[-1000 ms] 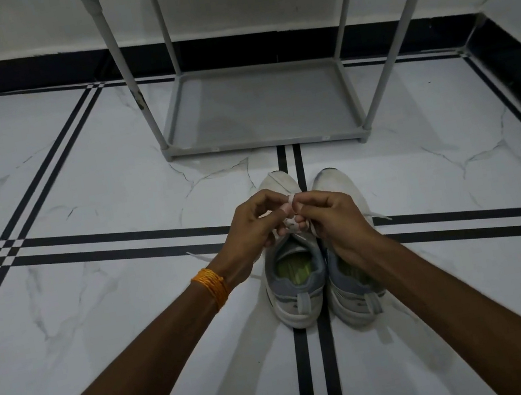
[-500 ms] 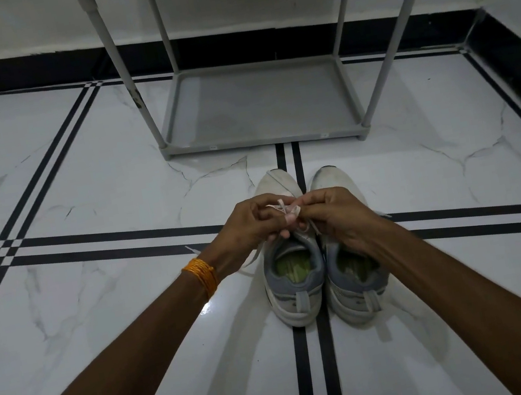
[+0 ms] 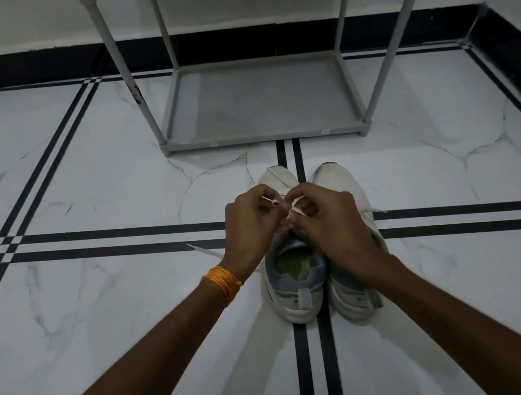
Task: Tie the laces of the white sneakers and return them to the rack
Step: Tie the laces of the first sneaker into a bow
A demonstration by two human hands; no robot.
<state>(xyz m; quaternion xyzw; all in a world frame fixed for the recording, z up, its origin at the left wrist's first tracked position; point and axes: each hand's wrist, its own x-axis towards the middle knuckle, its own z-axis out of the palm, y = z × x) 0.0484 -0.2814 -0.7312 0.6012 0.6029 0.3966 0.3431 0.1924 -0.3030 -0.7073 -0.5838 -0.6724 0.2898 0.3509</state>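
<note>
Two white sneakers with grey collars stand side by side on the floor, toes pointing away from me. My left hand (image 3: 250,225) and my right hand (image 3: 329,220) meet above the left sneaker (image 3: 296,281) and pinch its white laces (image 3: 291,211) between the fingertips. One loose lace end (image 3: 204,250) trails on the floor to the left of my left wrist. The right sneaker (image 3: 356,295) is partly covered by my right wrist; a lace end (image 3: 376,210) of it lies to its right. The grey rack (image 3: 262,134) stands just beyond the toes.
The rack's bottom shelf holds nothing, and its four posts rise out of the top of the frame. A white wall with a black skirting runs behind the rack and along the right side. The floor is white marble with black stripes.
Both hands have stayed on the left sneaker's laces, shifting slightly apart and working the lace between the fingertips. The sneakers have not moved.
</note>
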